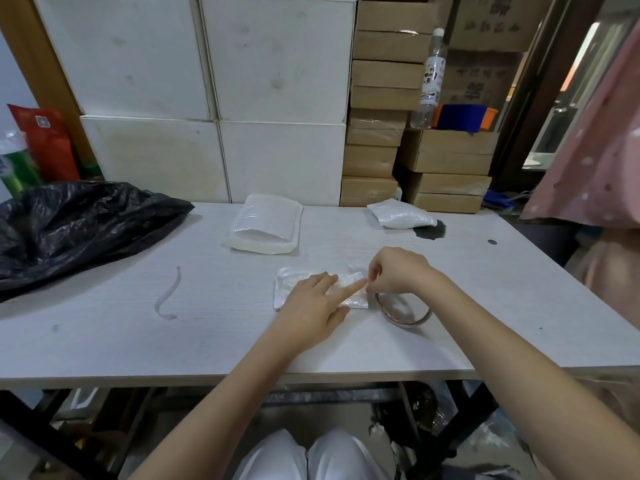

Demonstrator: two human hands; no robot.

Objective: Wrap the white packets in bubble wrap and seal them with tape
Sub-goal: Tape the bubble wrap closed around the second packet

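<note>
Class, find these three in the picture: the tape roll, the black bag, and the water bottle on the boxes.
Tape roll [420, 318]: head view, on its front rim.
Black bag [69, 223]: head view, on its crumpled middle.
Water bottle [429, 81]: head view, on its label.

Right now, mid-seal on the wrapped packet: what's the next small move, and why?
Probably press the tape down along the seam. The left hand lies flat on the bubble-wrapped packet, forefinger stretched toward the right hand, which pinches something small at the packet's right edge, likely the tape end. The tape roll lies on the table just beside it.
</note>
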